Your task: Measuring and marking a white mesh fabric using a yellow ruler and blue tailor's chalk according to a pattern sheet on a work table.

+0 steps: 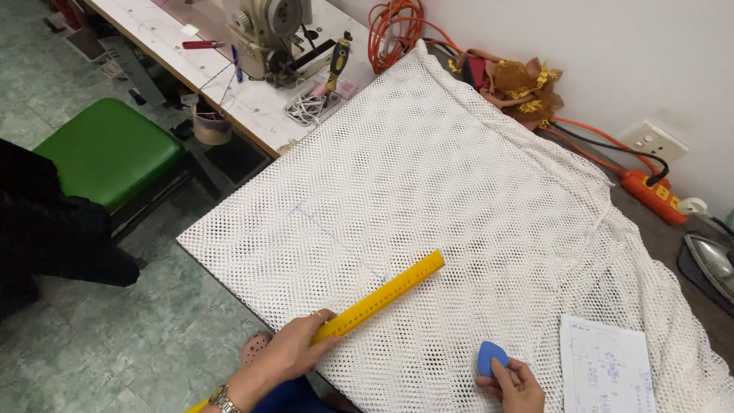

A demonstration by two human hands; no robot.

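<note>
Left hand (294, 350): reaches in from the lower edge, wrist bent, grip closed on the near end of a yellow ruler (380, 297) lying flat and diagonal on white mesh fabric (428, 176). Right hand (516, 385): low at the frame's bottom, fingers pinching a blue tailor's chalk (490, 356) resting on the mesh. Fabric covers the tabletop (665, 237); paper sheet (608, 371) just right.

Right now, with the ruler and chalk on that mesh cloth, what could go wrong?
1. The left hand pins only one end of the long yellow ruler, so its far end might swing and skew a line.
2. The white open-mesh fabric hangs over the table edge; it could slide or stretch.
3. The blue tailor's chalk in the right hand may skip over the holes, leaving a broken mark.
</note>
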